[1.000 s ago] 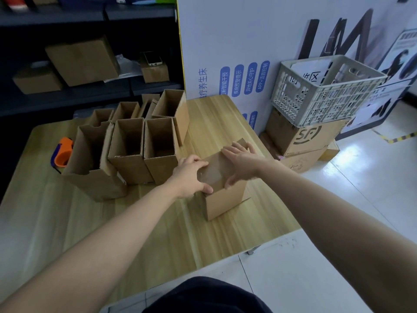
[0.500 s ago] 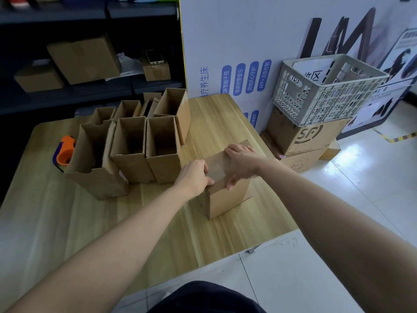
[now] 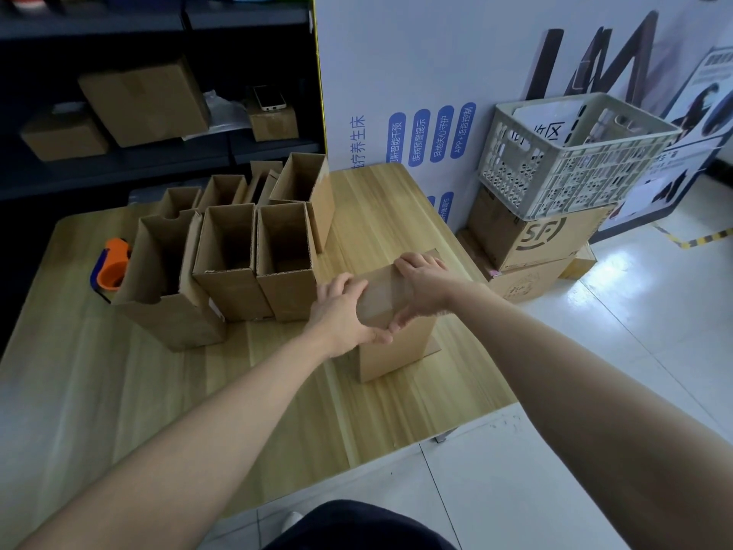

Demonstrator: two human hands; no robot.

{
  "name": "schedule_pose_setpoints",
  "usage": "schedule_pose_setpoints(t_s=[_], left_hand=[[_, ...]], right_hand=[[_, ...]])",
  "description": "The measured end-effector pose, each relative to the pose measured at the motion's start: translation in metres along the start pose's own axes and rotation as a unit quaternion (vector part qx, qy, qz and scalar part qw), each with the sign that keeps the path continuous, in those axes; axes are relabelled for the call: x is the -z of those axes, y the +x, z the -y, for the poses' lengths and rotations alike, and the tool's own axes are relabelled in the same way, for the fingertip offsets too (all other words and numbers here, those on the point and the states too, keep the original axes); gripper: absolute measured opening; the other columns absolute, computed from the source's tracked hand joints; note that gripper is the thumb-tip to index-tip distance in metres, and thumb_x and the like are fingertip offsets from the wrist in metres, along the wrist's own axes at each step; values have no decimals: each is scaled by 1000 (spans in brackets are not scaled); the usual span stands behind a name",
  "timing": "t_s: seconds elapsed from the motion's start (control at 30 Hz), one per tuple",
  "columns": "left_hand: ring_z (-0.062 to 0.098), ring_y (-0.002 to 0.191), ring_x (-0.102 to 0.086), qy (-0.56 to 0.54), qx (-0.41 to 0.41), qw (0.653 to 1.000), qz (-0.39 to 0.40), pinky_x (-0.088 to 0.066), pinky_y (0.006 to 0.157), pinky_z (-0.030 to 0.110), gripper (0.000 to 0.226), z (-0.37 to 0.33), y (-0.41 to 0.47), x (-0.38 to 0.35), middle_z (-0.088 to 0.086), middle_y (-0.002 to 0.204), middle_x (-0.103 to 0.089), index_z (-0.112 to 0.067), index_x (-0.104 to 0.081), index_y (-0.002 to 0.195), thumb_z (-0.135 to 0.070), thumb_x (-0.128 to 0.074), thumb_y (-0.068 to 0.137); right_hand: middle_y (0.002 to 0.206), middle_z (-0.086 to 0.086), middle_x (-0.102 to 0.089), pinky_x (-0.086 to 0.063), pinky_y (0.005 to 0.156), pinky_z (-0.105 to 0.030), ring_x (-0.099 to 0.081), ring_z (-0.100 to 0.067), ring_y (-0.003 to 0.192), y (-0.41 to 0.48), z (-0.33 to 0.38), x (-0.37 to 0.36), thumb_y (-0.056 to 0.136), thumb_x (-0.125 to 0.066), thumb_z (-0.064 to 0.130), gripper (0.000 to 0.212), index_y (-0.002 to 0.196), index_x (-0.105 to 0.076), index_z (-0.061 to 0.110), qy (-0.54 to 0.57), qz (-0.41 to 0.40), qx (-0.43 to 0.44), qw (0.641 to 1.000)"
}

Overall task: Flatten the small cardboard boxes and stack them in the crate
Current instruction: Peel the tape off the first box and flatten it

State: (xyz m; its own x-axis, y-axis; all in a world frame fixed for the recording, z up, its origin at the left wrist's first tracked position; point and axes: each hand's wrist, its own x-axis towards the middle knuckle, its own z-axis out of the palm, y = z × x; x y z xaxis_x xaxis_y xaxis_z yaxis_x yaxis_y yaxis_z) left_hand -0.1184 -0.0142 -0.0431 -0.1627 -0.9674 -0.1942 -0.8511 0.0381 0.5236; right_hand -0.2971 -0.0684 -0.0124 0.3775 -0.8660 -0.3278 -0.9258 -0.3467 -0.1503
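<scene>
near the table's right edge, at about 3 o'clock from the cluster of open boxes, one small cardboard box (image 3: 390, 331) stands upright with its taped top face up; left hand (image 3: 340, 311) is closed over the top's left edge, thumb running along the near upper rim; right hand (image 3: 422, 289) is clamped over the top's right half, fingers curled over the far edge, thumb meeting the left thumb at the front; judged step: breaking the taped top seam before collapsing the box; to do it well, brace the body with one hand, work the tape from an end, not the middle, then push opposite corners so the walls fold along their creases; risk: tearing a flap, or the box sliding on the smooth wood; remaining open boxes (image 3: 254, 256) stand at 9 to 11 o'clock of the held one, mouths up, none flat yet; orange tape dispenser (image 3: 113, 267) sits behind them at far 9 o'clock; wooden table (image 3: 158, 391) is pale plank, otherwise bare near the person; crate (image 3: 575, 152) is off the table at 2 o'clock, on stacked cartons (image 3: 531, 240) on a glossy white floor; dark shelving (image 3: 119, 152) with more cartons at 11 o'clock.
</scene>
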Motion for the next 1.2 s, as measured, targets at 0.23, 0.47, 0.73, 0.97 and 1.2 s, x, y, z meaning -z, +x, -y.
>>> schedule_pose_setpoints(t_s=[0.23, 0.47, 0.73, 0.97, 1.2], left_hand=[[28, 132, -18, 41, -22, 999, -12, -31, 105, 42, 101, 7, 8, -6, 1, 145, -19, -24, -23, 141, -45, -82, 61], [23, 115, -44, -215, 91, 972, 17, -43, 93, 36, 78, 10, 14, 19, 3, 126, -45, -22, -42, 126, -49, -78, 62], [18, 87, -64, -414, 183, 890, 61, -49, 70, 29, 45, 17, 11, 3, 5, 98, -67, -19, -58, 104, -50, -71, 75], [21, 94, -57, -353, 214, 911, -7, -45, 79, 31, 29, 37, 6, -25, 11, 116, -62, -11, -59, 112, -26, -65, 87], [29, 117, -48, -21, 163, 986, -6, -42, 95, 32, 75, 19, -13, -38, 14, 137, -28, -9, -30, 139, -30, -73, 81]], right_hand=[[158, 2, -9, 3, 116, -44, -1, -23, 145, -4, -5, -7, 62, -72, 68, 121, 153, -9, 19, 14, -11, 16, 1000], [159, -4, 6, 2, 118, -47, 12, -26, 146, -12, -20, -6, 67, -73, 61, 115, 153, -4, 26, 55, -148, -31, 987], [154, -7, -26, -33, 106, -43, -33, -27, 136, -23, -19, -17, 78, -70, 52, 98, 151, -14, 19, 213, 10, -86, 973], [148, -5, -38, -34, 108, -43, -39, -27, 132, -25, -17, -53, 82, -70, 38, 84, 149, -24, 19, 183, 91, -108, 973], [143, -8, -43, -36, 105, -39, -43, -28, 129, -39, -31, -74, 87, -66, 28, 70, 146, -32, 14, 153, 92, -138, 974]])
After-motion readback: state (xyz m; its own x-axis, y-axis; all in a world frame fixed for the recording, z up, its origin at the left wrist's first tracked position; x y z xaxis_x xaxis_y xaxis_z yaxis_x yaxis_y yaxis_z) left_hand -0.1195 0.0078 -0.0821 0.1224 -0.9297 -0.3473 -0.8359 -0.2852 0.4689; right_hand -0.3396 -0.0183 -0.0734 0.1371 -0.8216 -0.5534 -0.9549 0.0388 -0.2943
